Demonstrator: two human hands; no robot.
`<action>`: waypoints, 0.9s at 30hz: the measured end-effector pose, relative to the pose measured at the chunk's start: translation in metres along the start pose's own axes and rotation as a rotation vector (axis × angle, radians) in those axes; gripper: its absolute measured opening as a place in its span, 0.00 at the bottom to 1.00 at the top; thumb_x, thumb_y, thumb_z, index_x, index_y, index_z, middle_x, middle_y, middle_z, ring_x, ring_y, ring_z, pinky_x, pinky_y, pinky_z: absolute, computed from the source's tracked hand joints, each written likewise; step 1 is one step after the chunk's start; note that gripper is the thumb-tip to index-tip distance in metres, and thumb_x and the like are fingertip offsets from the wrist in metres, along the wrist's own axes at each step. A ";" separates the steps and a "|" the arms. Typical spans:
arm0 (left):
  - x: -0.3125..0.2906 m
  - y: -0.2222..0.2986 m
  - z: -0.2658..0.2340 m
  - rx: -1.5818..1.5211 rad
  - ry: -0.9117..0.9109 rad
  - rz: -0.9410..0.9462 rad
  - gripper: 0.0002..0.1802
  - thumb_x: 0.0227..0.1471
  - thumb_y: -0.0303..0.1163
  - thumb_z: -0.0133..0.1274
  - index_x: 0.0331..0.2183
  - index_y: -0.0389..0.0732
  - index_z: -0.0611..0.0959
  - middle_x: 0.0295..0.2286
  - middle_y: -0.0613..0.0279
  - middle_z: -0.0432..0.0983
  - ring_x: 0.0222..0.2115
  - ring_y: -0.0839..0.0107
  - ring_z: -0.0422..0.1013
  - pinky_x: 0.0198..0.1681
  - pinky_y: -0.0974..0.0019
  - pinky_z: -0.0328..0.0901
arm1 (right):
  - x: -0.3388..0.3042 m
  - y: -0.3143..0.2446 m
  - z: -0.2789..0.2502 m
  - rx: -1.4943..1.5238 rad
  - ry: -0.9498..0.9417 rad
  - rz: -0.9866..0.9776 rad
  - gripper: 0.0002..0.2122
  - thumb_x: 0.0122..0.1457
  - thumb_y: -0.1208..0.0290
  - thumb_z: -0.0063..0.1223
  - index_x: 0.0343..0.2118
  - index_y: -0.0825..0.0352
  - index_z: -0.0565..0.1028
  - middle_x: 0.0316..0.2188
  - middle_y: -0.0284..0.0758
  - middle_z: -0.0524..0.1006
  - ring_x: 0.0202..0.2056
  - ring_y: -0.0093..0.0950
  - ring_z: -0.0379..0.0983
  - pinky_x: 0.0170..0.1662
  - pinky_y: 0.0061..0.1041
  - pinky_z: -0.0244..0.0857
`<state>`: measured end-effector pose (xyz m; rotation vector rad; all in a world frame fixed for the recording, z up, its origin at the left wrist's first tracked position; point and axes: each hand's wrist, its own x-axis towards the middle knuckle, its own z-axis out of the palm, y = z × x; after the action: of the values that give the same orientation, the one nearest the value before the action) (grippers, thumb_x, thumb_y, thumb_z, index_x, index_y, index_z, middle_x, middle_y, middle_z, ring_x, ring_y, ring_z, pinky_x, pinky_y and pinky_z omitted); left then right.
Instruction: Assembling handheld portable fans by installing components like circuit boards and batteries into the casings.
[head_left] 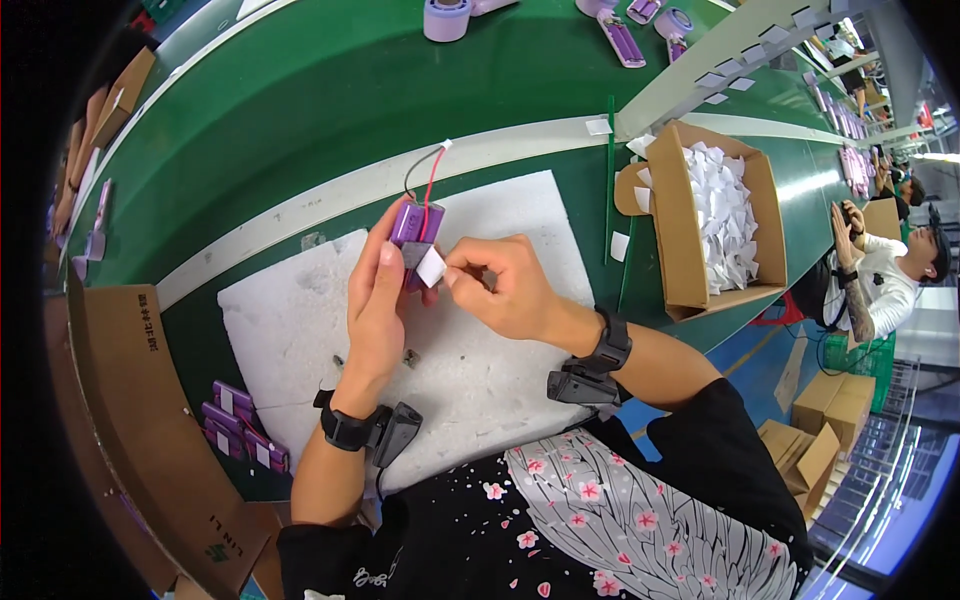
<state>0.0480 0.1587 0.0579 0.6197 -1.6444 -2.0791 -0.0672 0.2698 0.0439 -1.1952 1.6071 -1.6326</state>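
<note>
My left hand point(374, 300) is closed around a purple battery pack point(407, 222), thumb on its front. From the pack a red and a black wire curve up to a small white connector point(447, 145). A grey patch point(414, 254) shows across the pack beside my thumb. Between the thumb and fingers of my right hand point(510, 287) is a small white square piece point(431, 268), held against or just in front of the pack's lower part; I cannot tell if it touches. Both hands are over a white foam board point(480, 370).
An open cardboard box point(682, 250) full of white pieces point(722, 215) stands to the right. Several purple battery packs point(240, 425) lie at lower left beside a large cardboard box point(125, 350). Beyond a pale rail point(330, 215) runs a green belt point(300, 120) carrying purple parts. A co-worker point(885, 275) is at far right.
</note>
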 end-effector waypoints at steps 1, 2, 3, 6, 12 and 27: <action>0.000 0.001 -0.001 -0.074 0.042 -0.044 0.28 0.64 0.46 0.36 0.59 0.39 0.64 0.35 0.63 0.72 0.27 0.77 0.66 0.29 0.73 0.63 | 0.000 0.000 0.000 0.008 -0.007 -0.001 0.05 0.55 0.75 0.50 0.25 0.71 0.73 0.14 0.30 0.71 0.17 0.16 0.66 0.20 0.18 0.58; 0.000 0.000 -0.001 -0.069 0.053 -0.045 0.28 0.64 0.46 0.36 0.59 0.39 0.64 0.35 0.63 0.72 0.27 0.77 0.66 0.29 0.73 0.63 | -0.001 -0.002 -0.001 -0.010 -0.009 0.009 0.06 0.55 0.75 0.49 0.25 0.71 0.73 0.14 0.30 0.71 0.17 0.16 0.66 0.20 0.18 0.58; 0.001 -0.001 -0.001 -0.137 0.065 -0.074 0.28 0.64 0.47 0.35 0.58 0.39 0.64 0.34 0.63 0.72 0.25 0.77 0.66 0.27 0.72 0.62 | -0.001 -0.003 -0.004 -0.028 -0.012 0.018 0.06 0.55 0.75 0.49 0.24 0.71 0.73 0.14 0.30 0.71 0.17 0.15 0.66 0.20 0.17 0.58; 0.004 -0.003 -0.004 -0.274 0.095 -0.124 0.28 0.64 0.48 0.35 0.56 0.39 0.66 0.30 0.62 0.72 0.22 0.76 0.65 0.24 0.72 0.61 | -0.002 -0.002 -0.006 -0.030 -0.019 0.040 0.06 0.55 0.75 0.48 0.24 0.70 0.72 0.14 0.30 0.71 0.17 0.16 0.65 0.20 0.17 0.57; 0.005 -0.001 -0.012 -0.489 0.096 -0.188 0.27 0.63 0.50 0.36 0.52 0.39 0.68 0.22 0.62 0.70 0.17 0.77 0.61 0.22 0.72 0.58 | 0.013 -0.012 -0.033 0.322 0.680 -0.319 0.09 0.64 0.68 0.42 0.40 0.69 0.69 0.21 0.33 0.71 0.16 0.19 0.64 0.18 0.18 0.57; 0.004 0.004 -0.005 -0.116 -0.191 -0.238 0.24 0.59 0.44 0.42 0.50 0.37 0.70 0.26 0.54 0.75 0.17 0.76 0.65 0.19 0.75 0.58 | 0.006 0.009 -0.021 0.290 0.086 0.239 0.11 0.63 0.67 0.48 0.42 0.70 0.70 0.33 0.34 0.74 0.26 0.20 0.70 0.24 0.17 0.62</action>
<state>0.0481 0.1521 0.0601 0.6212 -1.6010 -2.4530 -0.0901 0.2731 0.0386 -0.7655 1.4396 -1.7065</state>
